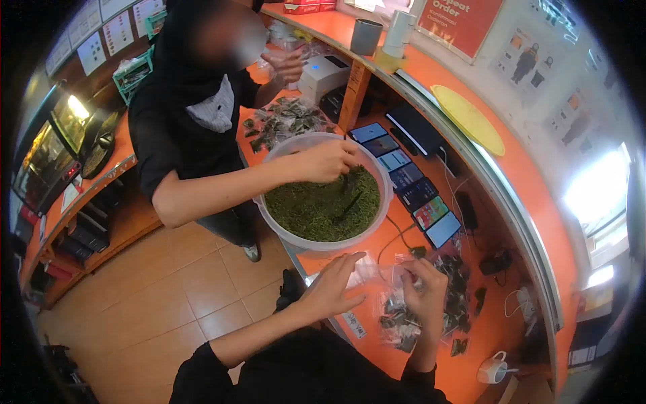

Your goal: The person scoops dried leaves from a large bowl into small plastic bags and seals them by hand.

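Note:
Thumb and fingers of my left hand (334,286) are apart, beside a clear plastic bag at the counter's edge. My right hand (424,286) pinches a small clear plastic bag (387,275) near its top. Beneath and around my right hand lies a pile of small bags (455,286) with dark green contents. Just beyond my hands stands a large translucent tub (323,246) of chopped green herbs (323,212). A co-worker's hand (330,161) reaches into the tub, near a dark utensil (350,206) in the herbs.
The co-worker (195,135) stands at the left of the tub, other hand raised. Behind the tub lies another pile of filled bags (289,118). Several phones (405,176) line the orange counter at the right, with cables. A white mug (492,369) sits at the lower right.

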`<state>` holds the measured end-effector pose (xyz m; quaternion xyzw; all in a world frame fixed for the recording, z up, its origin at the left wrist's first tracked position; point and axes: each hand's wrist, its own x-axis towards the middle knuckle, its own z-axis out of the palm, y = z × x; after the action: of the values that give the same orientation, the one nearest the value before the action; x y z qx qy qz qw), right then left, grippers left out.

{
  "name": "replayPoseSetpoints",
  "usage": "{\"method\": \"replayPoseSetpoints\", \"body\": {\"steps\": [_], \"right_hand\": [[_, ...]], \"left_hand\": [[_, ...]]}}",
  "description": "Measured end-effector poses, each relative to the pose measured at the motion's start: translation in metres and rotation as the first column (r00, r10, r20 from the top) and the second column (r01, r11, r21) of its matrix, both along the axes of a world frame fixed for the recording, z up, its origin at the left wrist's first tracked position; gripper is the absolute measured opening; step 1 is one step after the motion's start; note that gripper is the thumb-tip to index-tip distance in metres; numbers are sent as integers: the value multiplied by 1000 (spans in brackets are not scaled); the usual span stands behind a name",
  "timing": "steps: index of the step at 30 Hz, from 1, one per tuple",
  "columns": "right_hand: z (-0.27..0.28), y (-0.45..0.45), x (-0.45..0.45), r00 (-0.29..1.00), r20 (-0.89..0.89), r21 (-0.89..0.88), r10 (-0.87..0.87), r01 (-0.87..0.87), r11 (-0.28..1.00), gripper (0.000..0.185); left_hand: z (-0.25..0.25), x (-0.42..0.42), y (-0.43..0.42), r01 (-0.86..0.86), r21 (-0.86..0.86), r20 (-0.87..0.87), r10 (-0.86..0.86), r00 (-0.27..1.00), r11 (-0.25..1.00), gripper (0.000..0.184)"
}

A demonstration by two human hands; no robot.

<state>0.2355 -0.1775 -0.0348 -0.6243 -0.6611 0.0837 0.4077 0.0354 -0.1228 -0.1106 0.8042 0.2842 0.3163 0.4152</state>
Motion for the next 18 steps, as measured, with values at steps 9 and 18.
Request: {"method": "replayPoseSetpoints", "body": {"steps": [9, 18], "right_hand": [[26, 24, -49, 986, 107, -165, 129, -111, 980, 12], [48, 155, -46, 442, 834, -43, 332, -547, 836, 21]], "left_hand": [[27, -9, -26, -263, 21, 205, 253, 945, 965, 66], [34, -50, -28, -340, -145, 194, 363, 911, 929, 56]]}}
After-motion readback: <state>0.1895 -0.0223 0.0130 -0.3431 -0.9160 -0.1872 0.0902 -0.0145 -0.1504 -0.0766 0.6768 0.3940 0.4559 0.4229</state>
